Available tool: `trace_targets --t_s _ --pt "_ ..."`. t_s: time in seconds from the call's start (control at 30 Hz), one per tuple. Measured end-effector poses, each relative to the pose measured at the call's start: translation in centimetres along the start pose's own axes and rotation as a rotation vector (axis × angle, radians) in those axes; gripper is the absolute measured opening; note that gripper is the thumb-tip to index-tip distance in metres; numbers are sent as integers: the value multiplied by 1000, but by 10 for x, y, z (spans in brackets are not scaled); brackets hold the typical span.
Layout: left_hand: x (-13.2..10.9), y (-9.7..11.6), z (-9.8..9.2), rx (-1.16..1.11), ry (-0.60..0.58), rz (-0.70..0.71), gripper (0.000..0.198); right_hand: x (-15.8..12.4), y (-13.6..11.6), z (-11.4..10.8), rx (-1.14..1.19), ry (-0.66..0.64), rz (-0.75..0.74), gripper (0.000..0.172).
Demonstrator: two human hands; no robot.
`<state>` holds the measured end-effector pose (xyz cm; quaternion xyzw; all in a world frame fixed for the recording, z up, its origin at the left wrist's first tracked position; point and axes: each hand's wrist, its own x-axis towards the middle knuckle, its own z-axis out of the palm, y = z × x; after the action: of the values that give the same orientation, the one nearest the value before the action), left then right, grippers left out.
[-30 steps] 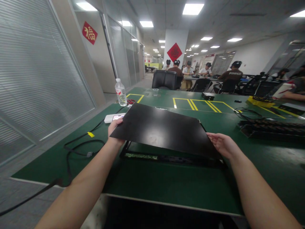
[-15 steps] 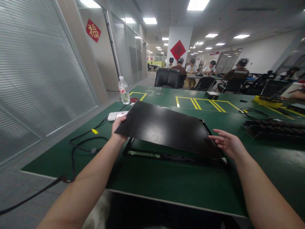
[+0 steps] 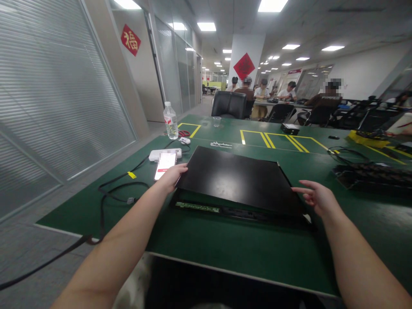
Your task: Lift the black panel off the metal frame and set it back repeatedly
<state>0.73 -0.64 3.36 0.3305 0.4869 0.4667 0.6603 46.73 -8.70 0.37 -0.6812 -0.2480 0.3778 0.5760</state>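
Note:
A thin, glossy black sheet [image 3: 238, 174] lies slightly tilted over a black frame [image 3: 260, 215]. Its left edge is pinched by my left hand [image 3: 174, 177], thumb on top. My right hand [image 3: 317, 198] is at the opposite side, fingers apart and pointing at the sheet's right edge; the index fingertip looks to be at that edge, though I cannot tell if it touches. Along the frame's near side a narrow green circuit board [image 3: 197, 207] shows. The sheet hides most of the frame's inside.
Left of the sheet are a lit phone [image 3: 165, 165], a white power strip [image 3: 154, 155], a black cable [image 3: 102, 206] and a water bottle [image 3: 171, 122]. Behind lie a caliper-like tool [image 3: 221, 145] and a plastic cup [image 3: 216, 122]. Dark parts [image 3: 363, 178] sit at right. People work at farther tables.
The sheet's left side has come down toward the frame and shifted right, with my left hand still on it. More of the phone shows now. My right hand stays beside the right edge.

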Motion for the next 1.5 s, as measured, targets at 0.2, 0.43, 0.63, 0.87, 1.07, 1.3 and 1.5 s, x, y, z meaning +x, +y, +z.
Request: trace_targets --t_s 0.2,0.43,0.63,0.87,1.07,1.3,1.5 --pt "0 2 -1 80 89 51 46 -5 -2 4 7 -19 -25 25" --pt "-9 16 -2 47 97 90 41 -9 -4 9 27 -60 -20 26" --pt "-13 21 -5 13 -28 109 36 -9 -3 10 13 -87 -15 27" --pt "-11 21 -4 39 75 98 36 -13 -5 12 26 -116 -6 26" --pt "-10 19 -1 75 152 82 35 -9 -2 11 14 -117 -25 28" --pt "-8 10 4 89 94 28 44 -8 -1 9 27 -87 -40 27" --pt "-4 4 4 108 95 -6 45 -9 -2 10 11 -58 -50 24"
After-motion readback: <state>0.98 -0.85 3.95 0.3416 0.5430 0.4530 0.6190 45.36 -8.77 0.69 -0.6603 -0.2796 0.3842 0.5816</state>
